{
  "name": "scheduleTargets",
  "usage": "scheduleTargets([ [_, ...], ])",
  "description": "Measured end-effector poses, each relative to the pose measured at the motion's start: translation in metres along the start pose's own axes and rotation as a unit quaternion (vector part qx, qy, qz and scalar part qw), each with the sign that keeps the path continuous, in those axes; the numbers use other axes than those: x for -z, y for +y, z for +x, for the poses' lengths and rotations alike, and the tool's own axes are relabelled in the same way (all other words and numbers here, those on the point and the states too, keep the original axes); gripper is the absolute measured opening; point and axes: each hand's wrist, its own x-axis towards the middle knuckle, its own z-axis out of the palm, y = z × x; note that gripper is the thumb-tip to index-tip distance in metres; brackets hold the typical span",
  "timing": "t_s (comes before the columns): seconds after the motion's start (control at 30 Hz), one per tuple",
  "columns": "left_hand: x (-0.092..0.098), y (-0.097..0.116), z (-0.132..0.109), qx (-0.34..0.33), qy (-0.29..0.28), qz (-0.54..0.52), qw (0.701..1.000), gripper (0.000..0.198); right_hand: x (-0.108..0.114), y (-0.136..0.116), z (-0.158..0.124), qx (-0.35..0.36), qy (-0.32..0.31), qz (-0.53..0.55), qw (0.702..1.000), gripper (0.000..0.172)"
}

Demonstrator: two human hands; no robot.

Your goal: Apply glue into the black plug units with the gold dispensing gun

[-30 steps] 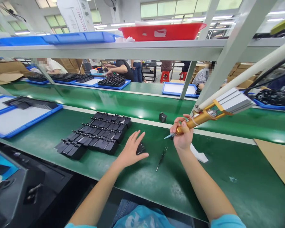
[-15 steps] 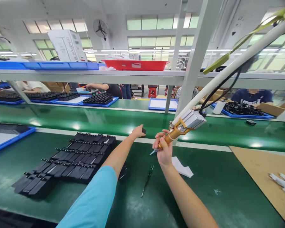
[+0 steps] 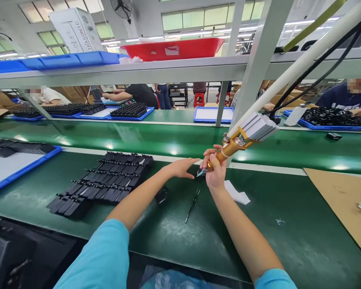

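My right hand (image 3: 215,170) is wrapped round a gold dispensing gun (image 3: 227,150) with a pale blue nozzle that points down to the left. At the nozzle tip sits a small dark part (image 3: 199,175), mostly hidden by the fingers and gun. My left hand (image 3: 180,167) hovers just left of that part, fingers stretched out and thumb apart, with nothing seen in it. Below the hands, black tweezers (image 3: 193,205) lie on the green bench. A black housing (image 3: 161,196) rests under my left forearm. Farther left, rows of black housings (image 3: 108,180) stand close together.
White paper (image 3: 237,192) lies right of my right wrist, with cardboard (image 3: 343,204) beyond it. A blue-rimmed tray (image 3: 52,154) is at left. The metal post (image 3: 255,72) and white pole (image 3: 307,52) rise behind the gun. Co-workers sit across the green conveyor belt (image 3: 132,136).
My left hand has let go of a small dark part and opened, coming closer to the nozzle. My right hand keeps its hold on the gun. The view has tilted downward.
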Motion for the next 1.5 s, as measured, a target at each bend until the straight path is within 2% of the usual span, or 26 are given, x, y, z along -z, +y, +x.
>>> scheduleTargets([
  [0.1, 0.016, -0.006, -0.062, 0.07, 0.016, -0.045, 0.996, 0.058, -0.001, 0.0, -0.001, -0.002, -0.011, 0.006, 1.0, 0.028],
  [0.23, 0.028, -0.016, -0.131, 0.124, -0.061, -0.164, 0.977, 0.048, -0.001, 0.0, -0.003, -0.002, -0.016, 0.014, 1.0, 0.027],
  [0.3, 0.028, -0.017, -0.15, 0.119, -0.085, -0.207, 0.967, 0.051, -0.001, 0.0, -0.003, -0.005, -0.016, 0.011, 1.0, 0.027],
  [0.4, 0.024, -0.013, -0.159, 0.107, -0.097, -0.203, 0.969, 0.067, -0.001, -0.001, -0.003, -0.005, -0.015, 0.002, 1.0, 0.027],
  [0.47, 0.019, -0.01, -0.158, 0.11, -0.075, -0.158, 0.978, 0.071, -0.002, -0.002, -0.003, -0.002, -0.013, -0.004, 1.0, 0.027],
  [0.57, 0.012, -0.006, -0.162, 0.126, -0.021, -0.08, 0.989, 0.062, -0.003, -0.005, -0.003, -0.006, -0.008, -0.012, 1.0, 0.026],
  [0.67, 0.007, 0.003, -0.183, 0.16, 0.028, -0.03, 0.986, 0.061, -0.003, -0.007, -0.003, -0.008, -0.001, -0.011, 1.0, 0.027],
  [0.73, 0.006, 0.012, -0.209, 0.187, 0.056, -0.007, 0.981, 0.061, -0.001, -0.007, -0.002, 0.0, 0.0, -0.006, 1.0, 0.028],
  [0.87, 0.012, 0.022, -0.279, 0.258, 0.103, 0.002, 0.961, 0.06, 0.001, -0.006, 0.001, -0.001, 0.007, -0.007, 1.0, 0.028],
  [0.93, 0.019, 0.016, -0.313, 0.306, 0.127, 0.008, 0.943, 0.06, 0.001, -0.006, 0.001, 0.001, 0.01, -0.01, 1.0, 0.026],
  [1.03, 0.034, -0.011, -0.347, 0.372, 0.14, 0.049, 0.916, 0.059, 0.001, -0.006, 0.001, 0.003, 0.008, -0.016, 1.0, 0.026],
  [1.17, 0.048, -0.046, -0.361, 0.405, 0.122, 0.155, 0.893, 0.056, 0.003, -0.004, 0.002, 0.009, 0.006, -0.019, 1.0, 0.027],
  [1.27, 0.043, -0.054, -0.363, 0.412, 0.137, 0.194, 0.88, 0.056, 0.005, -0.004, 0.003, 0.009, 0.006, -0.018, 1.0, 0.029],
  [1.37, 0.023, -0.054, -0.366, 0.416, 0.213, 0.231, 0.853, 0.07, 0.004, -0.007, 0.001, 0.009, 0.007, -0.027, 1.0, 0.027],
  [1.43, 0.006, -0.055, -0.366, 0.431, 0.276, 0.245, 0.824, 0.08, 0.001, -0.009, -0.002, 0.004, 0.012, -0.035, 0.999, 0.025],
  [1.5, -0.009, -0.059, -0.363, 0.451, 0.337, 0.246, 0.789, 0.081, -0.002, -0.011, -0.004, -0.002, 0.019, -0.042, 0.999, 0.024],
])
